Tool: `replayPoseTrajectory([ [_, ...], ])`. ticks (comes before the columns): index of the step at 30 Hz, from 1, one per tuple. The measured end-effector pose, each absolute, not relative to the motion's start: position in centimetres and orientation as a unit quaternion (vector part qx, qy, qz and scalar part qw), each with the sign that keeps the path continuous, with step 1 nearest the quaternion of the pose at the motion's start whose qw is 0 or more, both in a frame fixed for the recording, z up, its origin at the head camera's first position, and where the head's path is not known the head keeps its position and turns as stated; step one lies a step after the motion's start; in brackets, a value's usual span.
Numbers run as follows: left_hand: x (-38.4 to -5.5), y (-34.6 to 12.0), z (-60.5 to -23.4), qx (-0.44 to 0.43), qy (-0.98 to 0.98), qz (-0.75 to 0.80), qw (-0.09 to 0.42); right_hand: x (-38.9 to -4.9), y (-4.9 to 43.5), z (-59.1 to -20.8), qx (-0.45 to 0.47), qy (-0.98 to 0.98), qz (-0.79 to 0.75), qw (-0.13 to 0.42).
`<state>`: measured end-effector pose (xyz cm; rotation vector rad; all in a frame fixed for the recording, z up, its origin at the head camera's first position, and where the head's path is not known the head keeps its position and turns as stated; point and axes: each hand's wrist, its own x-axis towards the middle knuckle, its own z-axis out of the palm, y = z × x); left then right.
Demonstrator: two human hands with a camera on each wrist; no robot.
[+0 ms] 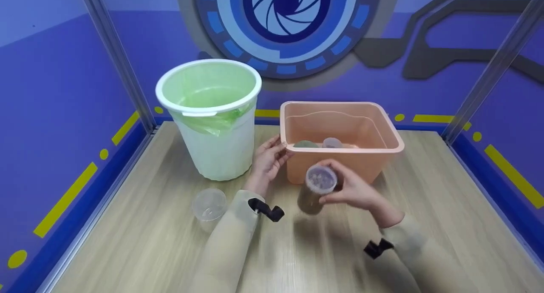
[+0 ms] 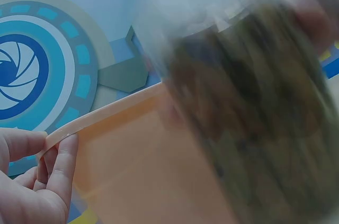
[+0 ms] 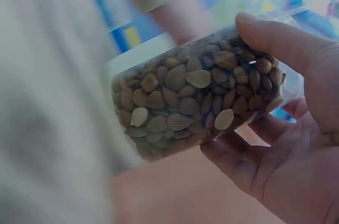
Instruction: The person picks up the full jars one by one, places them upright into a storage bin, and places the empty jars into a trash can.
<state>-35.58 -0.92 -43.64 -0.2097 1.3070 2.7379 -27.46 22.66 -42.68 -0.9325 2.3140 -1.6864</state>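
My right hand (image 1: 355, 189) grips a clear plastic jar (image 1: 312, 197) by its side, in front of a peach-coloured plastic bin (image 1: 348, 150). In the right wrist view, almonds (image 3: 180, 99) with a few paler pieces fill most of the jar, which looks tilted. My left hand (image 1: 267, 165) pinches the bin's near left corner rim between thumb and fingers, as the left wrist view also shows. Inside the bin, a greenish round top (image 1: 306, 144) and a pale round top (image 1: 332, 143) show; their lower parts are hidden by the front wall.
A white bucket (image 1: 221, 152) lined with a green bag stands at the back left. An uncapped-looking clear plastic container (image 1: 209, 206) sits left of my left forearm. The wooden tabletop (image 1: 140, 225) is bordered by blue panels (image 1: 59, 114) with metal corner posts.
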Motion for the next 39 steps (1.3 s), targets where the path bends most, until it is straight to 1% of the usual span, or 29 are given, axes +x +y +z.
replayPoseTrajectory([
  [4,-35.6,-1.0,-43.6,-0.074,0.428,0.899,0.049,-28.4,23.5,-37.7,-0.276,0.75,-0.601,-0.01],
  [8,-35.7,-1.0,-43.6,-0.076,0.43,0.898,0.05,-30.7,24.7,-33.8,-0.233,0.736,-0.632,-0.071],
  [11,-35.7,-1.0,-43.6,-0.072,0.433,0.897,0.051,-33.0,25.9,-32.4,-0.191,0.755,-0.619,-0.103],
  [13,-35.7,-1.0,-43.6,-0.073,0.432,0.897,0.051,-34.8,26.7,-32.4,-0.156,0.778,-0.598,-0.115],
  [15,-35.6,-1.0,-43.6,-0.072,0.431,0.898,0.049,-36.7,27.5,-33.0,-0.117,0.807,-0.568,-0.115],
  [17,-35.6,-1.0,-43.5,-0.072,0.432,0.898,0.049,-38.3,28.2,-34.0,-0.083,0.84,-0.526,-0.104],
  [19,-35.5,-1.0,-43.5,-0.074,0.434,0.897,0.049,-39.6,28.9,-35.2,-0.058,0.875,-0.475,-0.079],
  [24,-35.6,-0.9,-43.6,-0.071,0.433,0.897,0.051,-41.2,30.0,-37.5,-0.068,0.924,-0.376,0.02],
  [27,-35.6,-0.9,-43.6,-0.065,0.43,0.899,0.05,-41.5,30.0,-38.3,-0.091,0.937,-0.332,0.066],
  [33,-35.6,-0.8,-43.5,-0.068,0.428,0.899,0.053,-42.0,29.5,-39.0,-0.125,0.956,-0.249,0.096],
  [37,-35.6,-0.9,-43.6,-0.072,0.432,0.897,0.056,-42.0,29.2,-39.3,-0.114,0.957,-0.234,0.13],
  [39,-35.6,-0.9,-43.6,-0.072,0.432,0.897,0.054,-42.0,29.2,-39.3,-0.11,0.955,-0.238,0.137],
])
